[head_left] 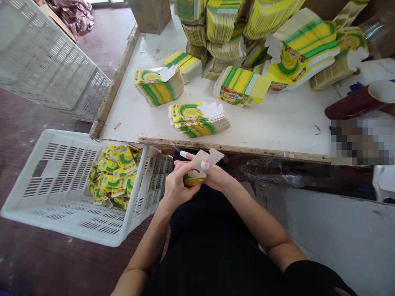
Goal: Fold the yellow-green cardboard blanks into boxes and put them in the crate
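Observation:
A small yellow-green carton (195, 181) with white inner flaps is held between my two hands, just in front of the table's edge. My left hand (179, 185) is closed round its left side. From the right, my right hand (217, 176) grips it, with a white-covered fingertip on the white flap. Another white fingertip cover shows at the carton's far side. Nearest on the table lies a fanned stack of flat cartons (197, 119). What the carton holds inside, if anything, is hidden.
To the left stands a white plastic crate (129, 205) with folded yellow cartons (114, 174) inside. More carton stacks (225, 20) are piled at the back of the white table (123, 111). A dark red cylinder (354, 100) lies at the right. Wooden strips edge the table.

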{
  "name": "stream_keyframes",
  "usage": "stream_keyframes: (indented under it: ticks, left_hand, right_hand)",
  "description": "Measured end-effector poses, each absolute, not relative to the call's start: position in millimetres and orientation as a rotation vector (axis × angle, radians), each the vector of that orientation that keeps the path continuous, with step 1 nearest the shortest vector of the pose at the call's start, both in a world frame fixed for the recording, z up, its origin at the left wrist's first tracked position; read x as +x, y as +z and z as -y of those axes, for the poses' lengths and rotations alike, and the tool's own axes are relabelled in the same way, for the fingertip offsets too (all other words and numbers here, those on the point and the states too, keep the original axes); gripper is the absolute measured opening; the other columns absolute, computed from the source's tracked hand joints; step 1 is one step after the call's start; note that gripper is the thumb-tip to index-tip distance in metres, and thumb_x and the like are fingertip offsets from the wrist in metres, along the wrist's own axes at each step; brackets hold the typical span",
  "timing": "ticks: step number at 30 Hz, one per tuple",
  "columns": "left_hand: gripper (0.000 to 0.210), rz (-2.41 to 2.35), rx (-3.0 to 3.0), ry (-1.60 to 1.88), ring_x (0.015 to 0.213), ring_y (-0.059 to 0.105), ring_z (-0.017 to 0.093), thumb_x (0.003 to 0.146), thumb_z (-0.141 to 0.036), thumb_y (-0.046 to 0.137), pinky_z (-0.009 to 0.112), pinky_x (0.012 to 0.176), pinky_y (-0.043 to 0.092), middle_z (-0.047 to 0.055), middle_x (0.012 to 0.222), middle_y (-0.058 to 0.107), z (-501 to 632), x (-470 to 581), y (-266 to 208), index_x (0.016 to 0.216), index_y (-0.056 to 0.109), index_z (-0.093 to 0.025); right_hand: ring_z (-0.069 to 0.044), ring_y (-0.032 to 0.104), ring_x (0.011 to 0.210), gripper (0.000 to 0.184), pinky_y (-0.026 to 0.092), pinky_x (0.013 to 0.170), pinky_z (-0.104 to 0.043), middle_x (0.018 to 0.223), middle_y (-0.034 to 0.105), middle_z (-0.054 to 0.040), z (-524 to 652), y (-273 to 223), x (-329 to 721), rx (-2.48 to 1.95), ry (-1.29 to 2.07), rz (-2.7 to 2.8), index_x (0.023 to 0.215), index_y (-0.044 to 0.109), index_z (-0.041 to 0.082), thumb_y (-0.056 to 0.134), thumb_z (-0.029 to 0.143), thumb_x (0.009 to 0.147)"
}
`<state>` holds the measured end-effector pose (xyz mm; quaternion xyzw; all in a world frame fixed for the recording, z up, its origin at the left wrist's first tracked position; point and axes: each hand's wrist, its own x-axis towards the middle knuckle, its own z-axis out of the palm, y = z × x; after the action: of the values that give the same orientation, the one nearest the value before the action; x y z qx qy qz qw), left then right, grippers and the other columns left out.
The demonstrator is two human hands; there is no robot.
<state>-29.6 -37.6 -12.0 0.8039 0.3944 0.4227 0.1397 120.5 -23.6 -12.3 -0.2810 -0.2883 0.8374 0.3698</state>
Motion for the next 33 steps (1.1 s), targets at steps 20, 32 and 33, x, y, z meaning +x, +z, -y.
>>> stream_keyframes:
  ticks: [20, 32, 33]
  left_hand:
    - [0.054, -1.724, 1.986, 0.816, 0.098, 0.064, 0.028, 0.065, -0.021, 0.069, 0.043, 0.085, 0.053, 0.009, 0.106, 0.060, 31, -38, -20, 0.114, 0.047, -0.020]
    - [0.044, -1.640, 1.913, 0.520, 0.079, 0.072, 0.023, 0.064, -0.033, 0.072, 0.033, 0.072, 0.056, 0.002, 0.091, 0.076, 30, -45, 6, 0.105, 0.062, -0.022]
    - [0.043, -1.617, 1.898, 0.505, 0.077, 0.072, 0.023, 0.064, -0.034, 0.073, 0.032, 0.071, 0.056, 0.002, 0.089, 0.076, 29, -46, 7, 0.105, 0.063, -0.022]
  right_hand:
    - [-0.022, 0.042, 0.142, 0.055, 0.040, 0.116, -0.040, 0.155, 0.042, -0.0097, 20, -21, 125, -1.052, 0.986, 1.847, 0.149, 0.041, 0.024, 0.043, 0.014, 0.096]
    - [-0.023, 0.065, 0.111, 0.025, 0.056, 0.093, -0.038, 0.128, 0.061, -0.0150, 14, -11, 145, -1.089, 0.987, 2.220, 0.118, 0.064, 0.019, 0.054, 0.026, 0.096]
    - [-0.022, 0.066, 0.108, 0.022, 0.055, 0.093, -0.037, 0.123, 0.062, -0.0146, 12, -7, 150, -1.045, 1.028, 2.234, 0.113, 0.066, 0.018, 0.055, 0.025, 0.096]
